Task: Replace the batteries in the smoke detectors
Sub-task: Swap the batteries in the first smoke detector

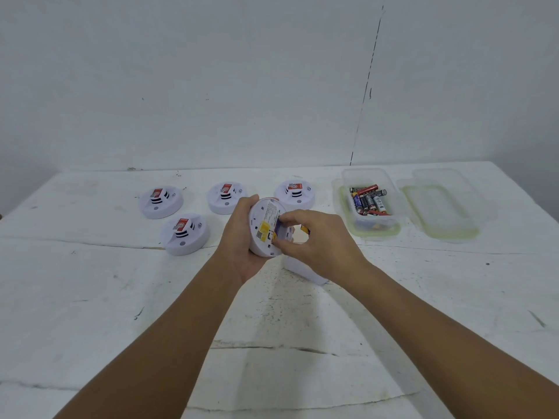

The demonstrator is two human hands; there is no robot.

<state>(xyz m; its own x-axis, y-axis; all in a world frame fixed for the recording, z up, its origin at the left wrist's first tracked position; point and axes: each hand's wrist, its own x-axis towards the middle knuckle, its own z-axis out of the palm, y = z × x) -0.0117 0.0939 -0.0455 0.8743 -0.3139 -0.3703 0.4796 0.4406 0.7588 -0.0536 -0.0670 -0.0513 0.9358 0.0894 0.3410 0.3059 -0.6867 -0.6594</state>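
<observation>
My left hand [239,246] grips a white round smoke detector [263,226] on edge above the table, its back with a yellow label facing me. My right hand [314,240] is at that back, finger and thumb pinching at the battery bay; what they pinch is hidden. A yellow-tipped item [305,229] shows just behind my right fingers. Several other smoke detectors lie face up on the table: far left [161,202], front left [185,234], middle [225,197], right [295,193]. A clear tub [367,201] at the right holds several loose batteries [369,199].
The tub's clear lid [441,207] with a green seal lies to the right of it. A white flat piece [302,269] lies on the table under my right wrist. The white table [90,297] is cracked and stained; a wall stands right behind it.
</observation>
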